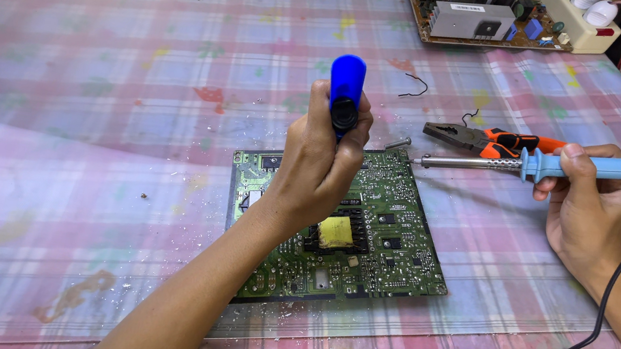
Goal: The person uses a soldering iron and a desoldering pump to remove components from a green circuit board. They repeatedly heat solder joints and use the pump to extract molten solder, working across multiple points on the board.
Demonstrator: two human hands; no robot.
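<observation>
Two hands are working over a green circuit board (366,240) that is lying flat on the bench (88,125), near its front edge. The left hand (318,163) is hovering above the board's upper middle, its grip clamped around a blue suction pump (346,90) that is standing upright, the blue barrel sticking up above the fingers and a black button facing the camera. Whether the pump's lower tip is touching the board cannot be told, as the hand is hiding it.

The right hand (589,204) is holding off to the right of the board, its grip closed on the pale blue handle of a soldering iron (558,165). The iron is lying nearly level, its metal shaft pointing left, with the tip just beside the board's upper right corner. A black cord (600,324) is trailing from the handle's far end down over the front of the bench.

A black frame with a yellow block (336,232) inside it is sitting on the board, just below the left wrist. Pliers (488,139) with orange and black handles are lying on the checked cloth just behind the iron. Farther back, a second circuit board (474,14) and a white power strip (579,22) are resting at the bench's rear edge, well apart from the hands.
</observation>
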